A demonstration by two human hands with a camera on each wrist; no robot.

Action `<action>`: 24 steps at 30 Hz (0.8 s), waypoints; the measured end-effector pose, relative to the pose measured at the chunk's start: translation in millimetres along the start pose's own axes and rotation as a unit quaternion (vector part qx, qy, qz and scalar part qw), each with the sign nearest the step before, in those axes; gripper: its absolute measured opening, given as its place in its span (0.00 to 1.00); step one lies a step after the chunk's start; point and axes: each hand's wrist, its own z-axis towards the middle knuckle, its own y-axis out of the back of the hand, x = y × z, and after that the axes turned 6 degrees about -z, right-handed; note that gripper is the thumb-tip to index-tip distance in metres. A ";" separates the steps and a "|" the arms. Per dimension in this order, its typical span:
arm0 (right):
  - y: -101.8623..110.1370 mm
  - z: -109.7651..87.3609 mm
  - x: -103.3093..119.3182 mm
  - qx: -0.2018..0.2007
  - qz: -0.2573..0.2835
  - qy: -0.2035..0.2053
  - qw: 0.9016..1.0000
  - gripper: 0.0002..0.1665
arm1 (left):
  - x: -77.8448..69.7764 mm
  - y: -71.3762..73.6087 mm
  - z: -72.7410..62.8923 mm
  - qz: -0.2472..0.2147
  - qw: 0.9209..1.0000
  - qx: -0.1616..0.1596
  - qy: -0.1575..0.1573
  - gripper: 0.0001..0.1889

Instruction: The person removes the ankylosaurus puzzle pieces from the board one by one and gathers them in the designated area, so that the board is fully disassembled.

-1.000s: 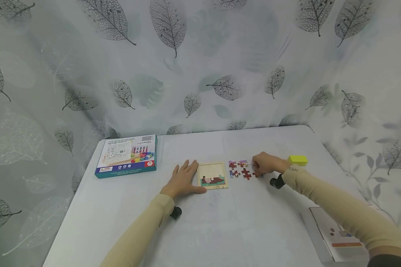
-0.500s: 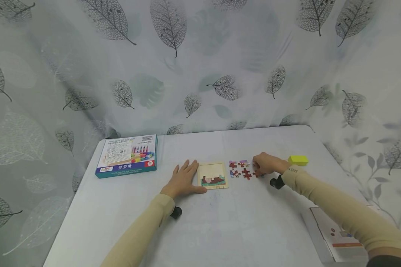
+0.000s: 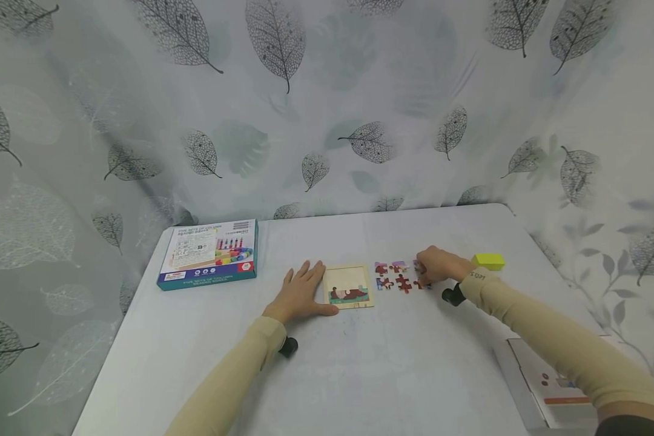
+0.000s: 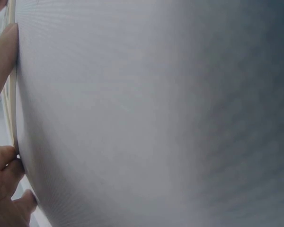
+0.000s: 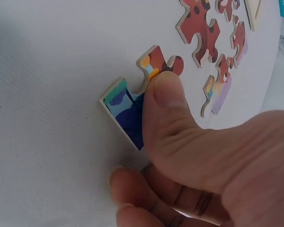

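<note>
The left hand (image 3: pixel 300 293) lies spread beside a square wooden puzzle tray (image 3: pixel 369 284), fingers along its left side and thumb at the near left corner. Pieces of a brown and green picture fill the tray's lower part; its upper part shows bare wood. To the right of the tray, the right hand (image 3: pixel 438 266) has its thumb on a jigsaw piece (image 5: pixel 125 118) with blue, green and red print, other fingers curled below. That hand hides part of this piece. Several loose red and purple jigsaw pieces (image 3: pixel 403 283) lie between tray and right hand.
A flat toy box (image 3: pixel 207 254) with printed beads lies at the back left. Behind the right wrist sits a yellow block (image 3: pixel 487 261). A white box (image 3: pixel 556 393) stands at the near right, partly under the right forearm. A leaf-print curtain (image 3: pixel 327 109) hangs behind the table.
The right hand has eased very slightly to the right, baring a little more of a piece by its fingertips. The left hand and tray have not moved.
</note>
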 end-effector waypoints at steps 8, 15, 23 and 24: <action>0.6 2.0 0.4 0.000 -0.008 -0.007 1.000 0.14 | -1.0 0.1 0.3 0.000 1.000 0.000 0.000 0.62; 5.4 0.0 9.4 -0.015 -0.021 0.003 1.000 0.13 | -1.2 0.4 -0.2 -0.001 1.000 0.002 -0.002 0.62; 15.1 5.8 41.6 -0.026 -0.030 0.020 0.999 0.10 | -2.4 3.2 -1.1 0.000 1.000 0.001 -0.003 0.62; 15.8 7.3 46.5 -0.029 -0.031 0.023 0.999 0.10 | -2.6 3.6 -1.3 0.000 1.000 0.002 -0.003 0.62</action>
